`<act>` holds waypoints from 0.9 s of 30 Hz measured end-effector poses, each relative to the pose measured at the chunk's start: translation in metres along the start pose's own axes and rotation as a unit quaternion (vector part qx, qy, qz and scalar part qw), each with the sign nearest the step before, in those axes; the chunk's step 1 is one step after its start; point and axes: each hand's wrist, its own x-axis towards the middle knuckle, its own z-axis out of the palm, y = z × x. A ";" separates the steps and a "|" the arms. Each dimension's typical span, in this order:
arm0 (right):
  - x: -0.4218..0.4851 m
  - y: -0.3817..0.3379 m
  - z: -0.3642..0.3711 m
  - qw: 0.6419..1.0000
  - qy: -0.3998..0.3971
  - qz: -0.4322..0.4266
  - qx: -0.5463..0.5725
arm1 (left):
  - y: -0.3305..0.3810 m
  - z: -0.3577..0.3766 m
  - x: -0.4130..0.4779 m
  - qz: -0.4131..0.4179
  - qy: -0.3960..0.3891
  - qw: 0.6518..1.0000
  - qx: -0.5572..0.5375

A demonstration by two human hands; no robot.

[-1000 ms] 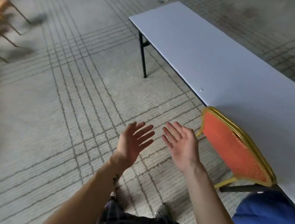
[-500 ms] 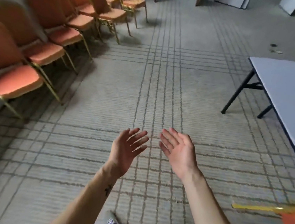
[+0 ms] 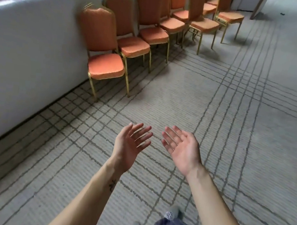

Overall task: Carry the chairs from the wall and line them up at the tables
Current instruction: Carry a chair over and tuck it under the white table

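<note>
Both hands, left hand (image 3: 131, 145) and right hand (image 3: 182, 149), hung empty with fingers spread, well short of the nearest orange banquet chair (image 3: 102, 51) at the wall (image 3: 31, 47).

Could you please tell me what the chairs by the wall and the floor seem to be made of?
Chairs: thin gold legs and rims look like painted metal tube, slightly glossy; seats and backs look like padded orange fabric, matte and plump. Floor: apparently low-pile carpet, beige with darker grid lines, textured and without shine.
</note>
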 end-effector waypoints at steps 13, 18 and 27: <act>0.226 -0.020 0.140 0.989 -0.105 0.100 -0.041 | 0.121 -0.013 0.155 0.073 0.076 0.994 -0.043; 0.315 -0.038 0.196 0.976 -0.141 0.155 -0.065 | 0.173 -0.007 0.228 0.099 0.121 0.985 -0.066; 0.413 -0.044 0.269 0.966 -0.164 0.183 -0.076 | 0.245 -0.018 0.317 0.114 0.161 0.979 -0.052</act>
